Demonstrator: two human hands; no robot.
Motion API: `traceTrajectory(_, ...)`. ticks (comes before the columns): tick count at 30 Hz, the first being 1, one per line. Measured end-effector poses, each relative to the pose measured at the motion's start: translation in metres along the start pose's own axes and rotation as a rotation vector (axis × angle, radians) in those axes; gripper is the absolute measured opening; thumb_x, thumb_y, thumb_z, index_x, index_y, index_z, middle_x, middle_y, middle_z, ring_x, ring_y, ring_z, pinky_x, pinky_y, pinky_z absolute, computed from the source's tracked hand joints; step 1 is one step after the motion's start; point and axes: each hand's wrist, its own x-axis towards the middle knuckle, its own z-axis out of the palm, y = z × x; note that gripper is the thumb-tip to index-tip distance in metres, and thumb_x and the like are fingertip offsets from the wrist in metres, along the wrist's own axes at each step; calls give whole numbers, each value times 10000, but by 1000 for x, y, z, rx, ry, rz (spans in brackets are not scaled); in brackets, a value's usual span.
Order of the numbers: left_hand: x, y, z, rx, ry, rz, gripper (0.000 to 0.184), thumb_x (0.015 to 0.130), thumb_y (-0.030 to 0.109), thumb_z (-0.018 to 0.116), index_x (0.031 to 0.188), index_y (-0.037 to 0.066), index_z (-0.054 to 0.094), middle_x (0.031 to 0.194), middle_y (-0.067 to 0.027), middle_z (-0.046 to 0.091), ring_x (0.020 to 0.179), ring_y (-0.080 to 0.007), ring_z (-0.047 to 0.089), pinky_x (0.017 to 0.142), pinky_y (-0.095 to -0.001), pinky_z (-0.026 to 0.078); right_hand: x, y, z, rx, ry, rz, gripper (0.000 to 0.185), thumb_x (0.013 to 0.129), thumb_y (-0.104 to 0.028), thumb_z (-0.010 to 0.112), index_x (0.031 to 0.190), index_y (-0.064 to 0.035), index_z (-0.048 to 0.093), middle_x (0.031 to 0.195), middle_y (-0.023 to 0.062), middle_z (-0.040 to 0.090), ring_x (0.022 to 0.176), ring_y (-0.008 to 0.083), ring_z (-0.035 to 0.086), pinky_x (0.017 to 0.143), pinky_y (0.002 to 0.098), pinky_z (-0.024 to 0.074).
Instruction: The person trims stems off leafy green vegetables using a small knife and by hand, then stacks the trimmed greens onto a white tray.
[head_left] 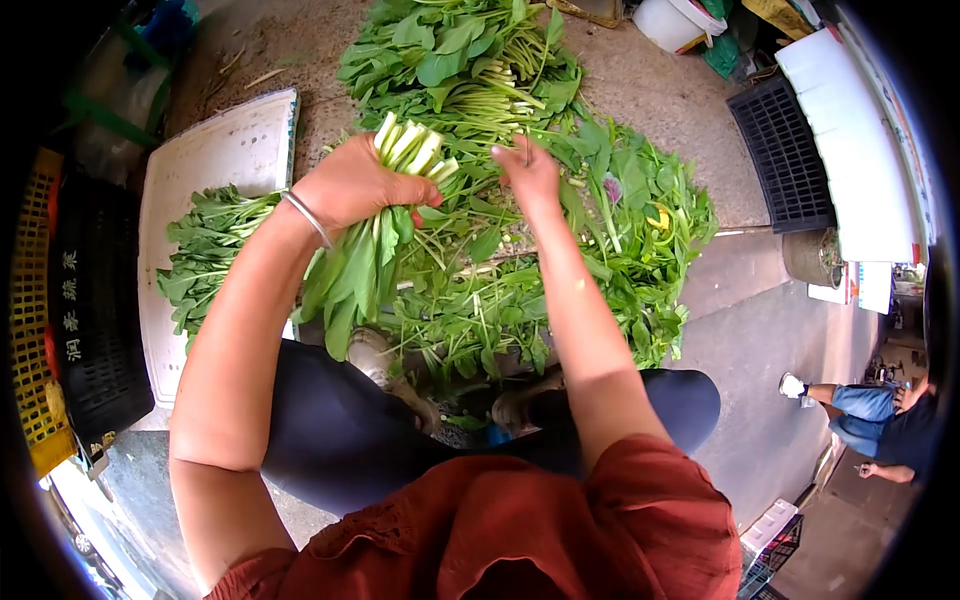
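My left hand (350, 185), with a bangle at the wrist, is wrapped round a bunch of leafy greens (362, 262). The pale cut stem ends (412, 146) point up and away, and the leaves hang down toward my knees. To its right, my right hand (532, 178) is held over the greens, fingers curled. A thin dark sliver shows at its fingertips, too small to name. Beyond both hands lies a big heap of leafy greens (450, 60) with stems facing right. Loose leaves and trimmings (650, 200) spread over the ground below and right of my right hand.
A white foam tray (215, 150) on the left bears more bunched greens (205, 250). Black and yellow crates (95, 320) stand at far left. A white bucket (675, 25), a black crate (785, 155) and a white foam box (850, 140) line the right. Another person (880, 425) is at far right.
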Motion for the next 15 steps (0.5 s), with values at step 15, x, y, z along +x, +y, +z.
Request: traceTrajectory(15, 8, -6, -14, 739, 337, 140, 378, 587, 224, 669, 895, 12, 610, 736, -199, 614, 693, -333, 603, 680, -373, 487, 75, 5, -3, -658, 101, -481, 266, 725, -206, 675, 963, -97, 627, 826, 86, 598, 715, 256, 590, 637, 363, 468)
